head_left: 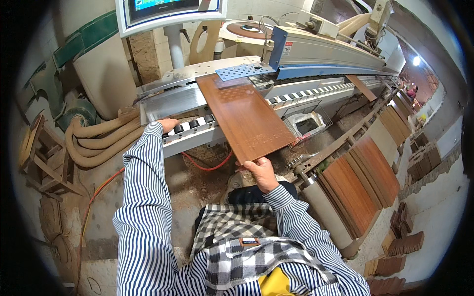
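Note:
A brown wood panel (252, 118) lies with its far end on the bed of a long edge machine, under a blue perforated plate (242, 72). Its near end juts out toward me past the roller rail. My right hand (262, 173) grips the panel's near edge at the left corner, thumb on top and fingers beneath. Over to the left, my left hand (169, 124) rests on the end of the machine bed, beside the black and white rollers (192, 125). It holds nothing that I can see, and its fingertips are partly hidden.
A stack of wood panels (353, 190) lies on a roller conveyor at the right. Ribbed hoses (106, 135) and a wooden stool (49, 163) stand left. Above the machine hangs a screen (163, 7). A red hose (210, 166) runs below the bed. Another panel (361, 88) sticks out farther along.

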A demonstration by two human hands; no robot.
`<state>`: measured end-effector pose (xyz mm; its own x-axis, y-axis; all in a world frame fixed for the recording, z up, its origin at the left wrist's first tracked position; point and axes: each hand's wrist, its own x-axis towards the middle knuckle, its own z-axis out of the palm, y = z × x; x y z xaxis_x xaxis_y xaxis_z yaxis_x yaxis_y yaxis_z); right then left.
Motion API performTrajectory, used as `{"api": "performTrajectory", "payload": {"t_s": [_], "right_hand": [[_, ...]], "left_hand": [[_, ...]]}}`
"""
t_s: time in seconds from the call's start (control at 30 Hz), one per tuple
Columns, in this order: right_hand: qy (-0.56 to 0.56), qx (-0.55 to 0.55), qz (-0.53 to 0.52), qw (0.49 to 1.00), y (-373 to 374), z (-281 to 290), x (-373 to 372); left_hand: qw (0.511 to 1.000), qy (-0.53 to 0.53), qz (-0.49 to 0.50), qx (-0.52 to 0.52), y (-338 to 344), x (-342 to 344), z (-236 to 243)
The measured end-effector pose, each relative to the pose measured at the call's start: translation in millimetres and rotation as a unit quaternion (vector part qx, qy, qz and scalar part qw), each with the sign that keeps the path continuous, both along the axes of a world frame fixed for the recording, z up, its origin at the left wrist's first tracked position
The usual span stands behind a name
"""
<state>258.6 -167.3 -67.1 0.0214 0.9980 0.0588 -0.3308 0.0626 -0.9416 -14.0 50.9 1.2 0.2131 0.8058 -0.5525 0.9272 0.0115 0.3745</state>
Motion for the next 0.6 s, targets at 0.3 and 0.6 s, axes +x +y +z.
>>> {"api": "performTrajectory", "payload": {"t_s": [0.3, 0.6], "right_hand": [[0.052, -0.007, -0.145, 0.988, 4, -14, 46], [0.044, 0.002, -0.177, 0.983, 6, -20, 63]], "left_hand": [[0.996, 0.015, -0.088, 0.027, 45, -16, -53], [0.995, 0.004, -0.099, 0.031, 35, -15, -42]]}}
